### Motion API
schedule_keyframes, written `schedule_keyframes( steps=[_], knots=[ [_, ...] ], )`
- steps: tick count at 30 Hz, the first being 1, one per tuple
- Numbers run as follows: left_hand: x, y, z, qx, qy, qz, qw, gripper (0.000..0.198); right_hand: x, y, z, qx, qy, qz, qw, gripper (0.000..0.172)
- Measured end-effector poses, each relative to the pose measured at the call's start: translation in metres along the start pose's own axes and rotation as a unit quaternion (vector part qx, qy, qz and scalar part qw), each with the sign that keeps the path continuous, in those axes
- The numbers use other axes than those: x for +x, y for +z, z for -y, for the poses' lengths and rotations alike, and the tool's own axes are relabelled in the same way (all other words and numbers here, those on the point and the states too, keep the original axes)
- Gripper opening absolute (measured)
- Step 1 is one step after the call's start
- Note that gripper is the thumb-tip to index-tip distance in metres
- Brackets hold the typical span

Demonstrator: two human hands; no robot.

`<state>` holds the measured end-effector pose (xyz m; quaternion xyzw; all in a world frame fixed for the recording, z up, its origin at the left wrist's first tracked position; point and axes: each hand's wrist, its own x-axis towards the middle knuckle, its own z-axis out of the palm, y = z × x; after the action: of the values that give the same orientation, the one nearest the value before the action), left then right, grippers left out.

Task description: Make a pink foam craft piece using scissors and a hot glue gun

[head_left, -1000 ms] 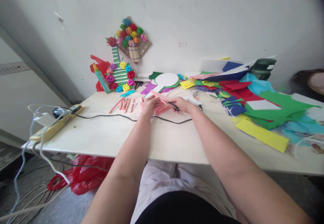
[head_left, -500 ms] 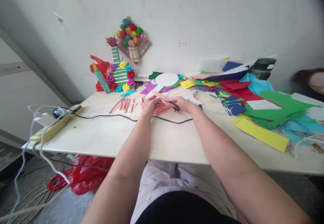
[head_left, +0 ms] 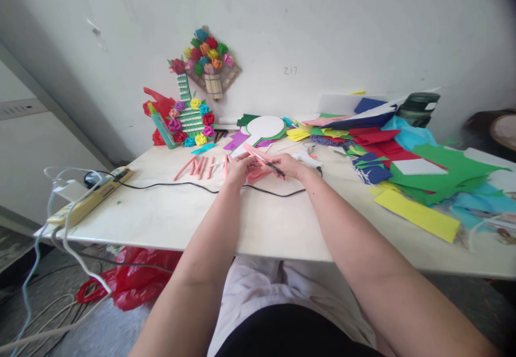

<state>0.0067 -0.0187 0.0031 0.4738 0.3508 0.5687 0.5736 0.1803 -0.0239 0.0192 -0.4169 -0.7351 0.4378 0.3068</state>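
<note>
Both arms reach out over the white table [head_left: 278, 222], angled inward so the hands nearly meet. Left hand [head_left: 239, 169] has its fingers pinching the pink paper [head_left: 251, 148], which is right between the two hands. Right hand [head_left: 293, 167] has its fingers curled round the dark-handled scissors [head_left: 276, 169], blades angled far-left along the paper.

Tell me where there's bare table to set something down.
The widest open patch lies between the power strip and the left forearm, this side of the black cord. Another lies between that and the right forearm. On the right, coloured sheets crowd the table; pink strips lie beside the left hand.
</note>
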Motion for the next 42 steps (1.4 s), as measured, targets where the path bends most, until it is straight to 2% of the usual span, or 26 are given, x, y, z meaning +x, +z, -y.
schedule_keyframes(
  steps=[9, 21, 28, 34, 42],
  knots=[
    [0.0014, -0.0019, 0.0014, -0.003, 0.006, 0.008, 1.0, 0.023, 0.004, 0.0014, -0.0055, -0.003, -0.006, -0.007, 1.0, 0.04],
    [0.0016, -0.0016, 0.0009, -0.02, 0.011, 0.01, 1.0, 0.025, 0.003, -0.0013, -0.0059, 0.021, -0.038, 0.004, 0.999, 0.036],
    [0.0026, -0.0017, 0.002, -0.028, 0.006, -0.003, 1.0, 0.025, 0.0032, -0.0001, -0.0057, 0.039, -0.023, 0.006, 0.999, 0.031],
    [0.0012, -0.0006, -0.0001, -0.028, 0.007, 0.0, 1.0, 0.025, 0.0002, -0.001, -0.0043, 0.056, -0.003, 0.017, 0.998, 0.035],
    [0.0027, -0.0016, 0.0026, -0.015, 0.014, 0.019, 1.0, 0.025, 0.0049, -0.0003, -0.0087, 0.059, -0.014, 0.014, 0.998, 0.026]
  ],
)
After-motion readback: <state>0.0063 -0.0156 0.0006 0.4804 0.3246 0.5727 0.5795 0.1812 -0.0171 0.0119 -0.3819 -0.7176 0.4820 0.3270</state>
